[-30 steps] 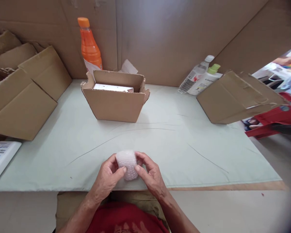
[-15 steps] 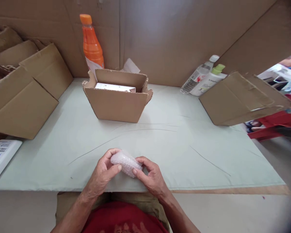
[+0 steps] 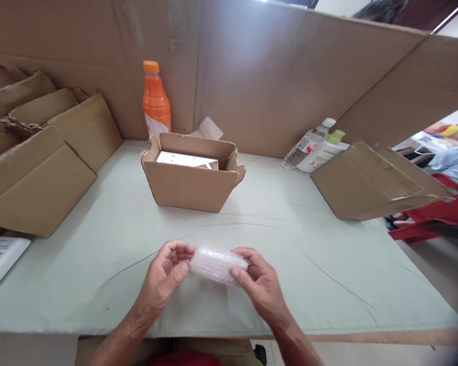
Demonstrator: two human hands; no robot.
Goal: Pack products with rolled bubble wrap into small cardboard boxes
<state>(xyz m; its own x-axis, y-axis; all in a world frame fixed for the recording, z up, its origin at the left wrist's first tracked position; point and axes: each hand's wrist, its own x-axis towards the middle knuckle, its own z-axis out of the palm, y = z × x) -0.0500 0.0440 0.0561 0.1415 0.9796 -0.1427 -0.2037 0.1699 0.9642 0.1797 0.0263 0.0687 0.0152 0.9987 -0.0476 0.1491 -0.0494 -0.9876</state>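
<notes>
Over the near part of the green table covering point(image 3: 213, 317), a bubble-wrapped bundle point(image 3: 216, 264) is being held at its right end, between thumb and fingers, by the right hand point(image 3: 262, 282). Its left end is being met by the fingertips of the left hand point(image 3: 163, 277); whether they are gripping it cannot be told. The hands are being separated by the bundle. Farther off, a white carton point(image 3: 185, 160) is being enclosed by an open cardboard box point(image 3: 189, 188). Beyond, at the right, a clear bottle point(image 3: 308, 144) is being flanked by a green-capped white bottle point(image 3: 321, 155). Behind the open cardboard box, an orange bottle point(image 3: 156, 101) is being backed by a cardboard wall point(image 3: 259, 76).
</notes>
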